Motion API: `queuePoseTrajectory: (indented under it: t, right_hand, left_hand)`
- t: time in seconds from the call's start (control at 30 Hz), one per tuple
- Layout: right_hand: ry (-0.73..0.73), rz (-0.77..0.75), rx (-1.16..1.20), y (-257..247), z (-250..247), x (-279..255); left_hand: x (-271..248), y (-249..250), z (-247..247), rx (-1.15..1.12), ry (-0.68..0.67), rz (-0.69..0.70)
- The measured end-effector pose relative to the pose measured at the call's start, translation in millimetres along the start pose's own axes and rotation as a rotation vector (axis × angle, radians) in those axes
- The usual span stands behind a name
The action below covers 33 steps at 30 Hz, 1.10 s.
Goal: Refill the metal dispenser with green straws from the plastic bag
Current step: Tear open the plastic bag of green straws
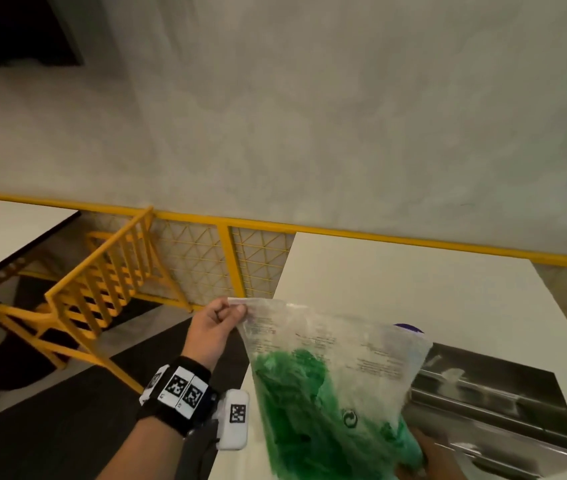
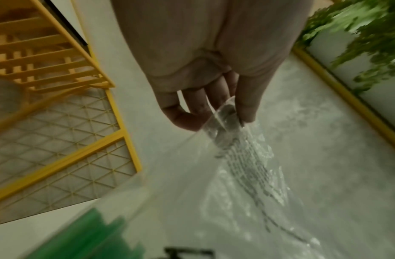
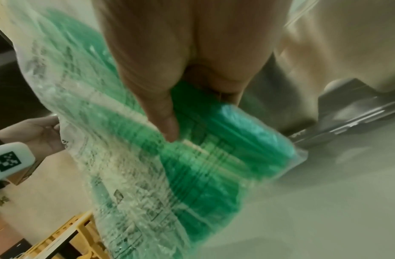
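The left hand [image 1: 213, 327] is pinching the top corner of the plastic bag [image 1: 337, 362], and the right hand [image 3: 181, 70] is grasping its lower part around the green straws [image 1: 309, 410], just beside the metal dispenser [image 1: 503, 403] on the white table [image 1: 413, 285].

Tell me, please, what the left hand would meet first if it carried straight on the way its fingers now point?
Probably the white table: the left hand, pinching the plastic bag by its top corner, points toward the table's near edge, though depth is unclear.
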State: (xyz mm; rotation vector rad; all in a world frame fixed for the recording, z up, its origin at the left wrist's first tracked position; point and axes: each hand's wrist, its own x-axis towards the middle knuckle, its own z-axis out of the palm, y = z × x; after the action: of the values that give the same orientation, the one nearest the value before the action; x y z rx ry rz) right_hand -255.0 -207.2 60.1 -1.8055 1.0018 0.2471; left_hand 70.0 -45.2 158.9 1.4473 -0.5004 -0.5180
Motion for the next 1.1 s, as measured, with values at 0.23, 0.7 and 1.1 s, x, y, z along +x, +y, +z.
queuePoseTrajectory:
  t: [0.23,0.7,1.1]
  right_hand:
    - [0.178,-0.252,0.362,-36.0,-36.1,-48.0]
    - [0.397,-0.166,0.688,-74.3,-65.9,12.6]
    - [0.502,-0.512,0.512,-112.3,-81.3,-18.6]
  left_hand:
    - [-11.2,13.7,16.0,0.002,-0.056,0.105]
    - [-13.0,11.6,31.2,0.05,-0.085,0.073]
    - [-36.6,64.5,63.8,0.667,-0.009,0.43]
